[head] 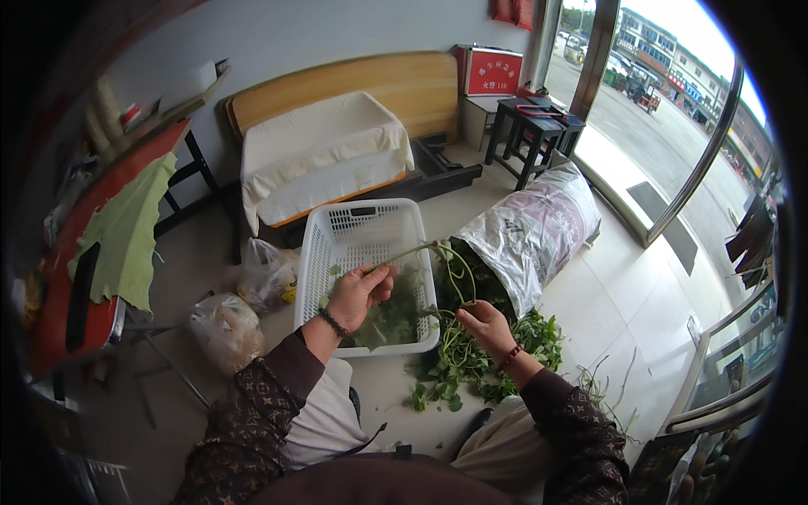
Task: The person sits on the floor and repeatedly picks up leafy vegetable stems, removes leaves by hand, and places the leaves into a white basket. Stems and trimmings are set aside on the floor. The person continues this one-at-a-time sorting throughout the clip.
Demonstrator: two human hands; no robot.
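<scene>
A long green leafy vine [470,271] arches between my two hands. My left hand [358,295] pinches its one end above a white plastic basket [430,341], which has green leaves [391,319] in its near part. My right hand [487,328] grips the vine's other side near a heap of leafy vines [536,341] on the floor. Beyond the heap a large woven plastic sack [536,221] lies on its side, its mouth towards me, with more dark greens inside.
Left of the basket are two plastic bags [268,274], [227,331]. Behind it stands a cloth-covered box [328,158]. A red table [120,208] with a green cloth [126,233] is at the left; black stools [530,126] stand by the glass door. Loose stems [609,391] lie at the right.
</scene>
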